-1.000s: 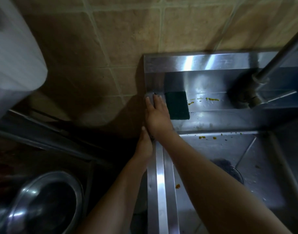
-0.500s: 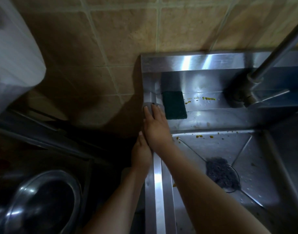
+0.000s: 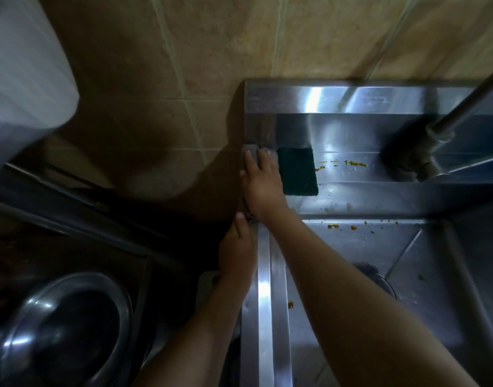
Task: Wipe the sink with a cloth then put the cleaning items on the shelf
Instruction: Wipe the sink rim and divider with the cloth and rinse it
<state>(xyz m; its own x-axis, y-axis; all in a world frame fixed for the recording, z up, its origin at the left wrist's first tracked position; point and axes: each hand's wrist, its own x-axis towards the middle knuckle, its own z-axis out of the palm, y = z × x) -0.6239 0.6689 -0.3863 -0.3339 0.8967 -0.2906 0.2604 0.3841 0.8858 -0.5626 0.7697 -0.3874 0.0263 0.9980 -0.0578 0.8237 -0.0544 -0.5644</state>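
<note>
My right hand [image 3: 260, 188] lies flat on a grey cloth [image 3: 250, 151], pressing it onto the back left corner of the steel sink [image 3: 264, 275]. Only the cloth's edge shows past my fingertips. A dark green scouring pad [image 3: 297, 171] lies on the back ledge, right beside that hand. My left hand [image 3: 237, 248] rests against the outer side of the sink's left rim, thumb up, fingers hidden below. Yellow food bits [image 3: 355, 163] dot the ledge and the basin's back edge [image 3: 334, 226].
A faucet [image 3: 437, 132] rises at the back right, its pipe crossing the top right corner. The drain [image 3: 384, 283] sits mid-basin behind my forearm. A steel pot [image 3: 66, 325] stands at lower left and a white container [image 3: 24, 68] at upper left. Tiled wall behind.
My right hand drew the cloth toward me along the left rim, then pushed it back to the corner beside the pad. My left hand stayed on the rim.
</note>
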